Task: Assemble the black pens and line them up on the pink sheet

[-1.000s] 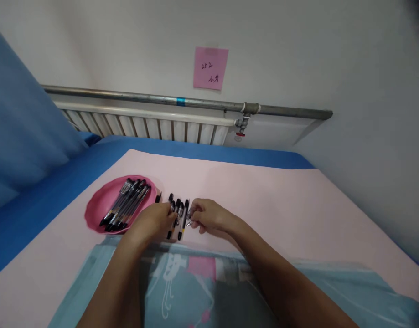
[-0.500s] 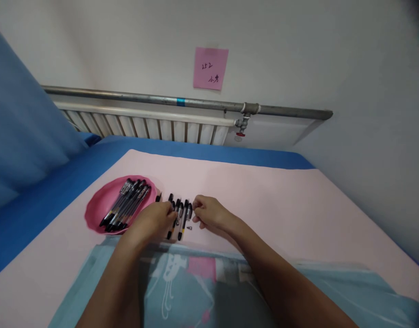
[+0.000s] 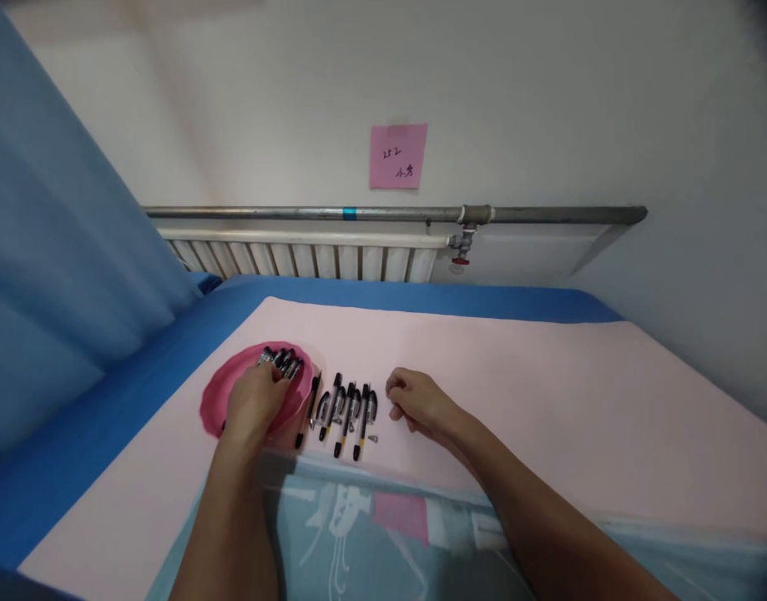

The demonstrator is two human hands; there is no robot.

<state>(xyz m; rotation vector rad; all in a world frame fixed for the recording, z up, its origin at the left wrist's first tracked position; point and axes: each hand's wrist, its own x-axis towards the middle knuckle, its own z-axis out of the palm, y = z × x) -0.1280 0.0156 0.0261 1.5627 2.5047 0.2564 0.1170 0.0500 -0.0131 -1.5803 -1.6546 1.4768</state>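
On the left of the pink table cover (image 3: 496, 384), in the head view, the person's left hand (image 3: 254, 401) reaches into a pink tray (image 3: 213, 401), fingers bent down at the heap of black pens (image 3: 289, 365) lying there; how far they are closed, or whether they grip one, cannot be told. Just right of the tray, four slanting pen barrels (image 3: 361, 424) lie in a row, with dark pen caps (image 3: 371, 406) between and beside them and small metallic tips (image 3: 373, 438) near. Farther right, just beyond the last cap, the right hand (image 3: 417, 399) sits apart from the row, fingers curled inward, nothing visible at the fingertips, the palm hidden. At the far side, a radiator (image 3: 386, 263) runs under a metal pipe (image 3: 408, 214).
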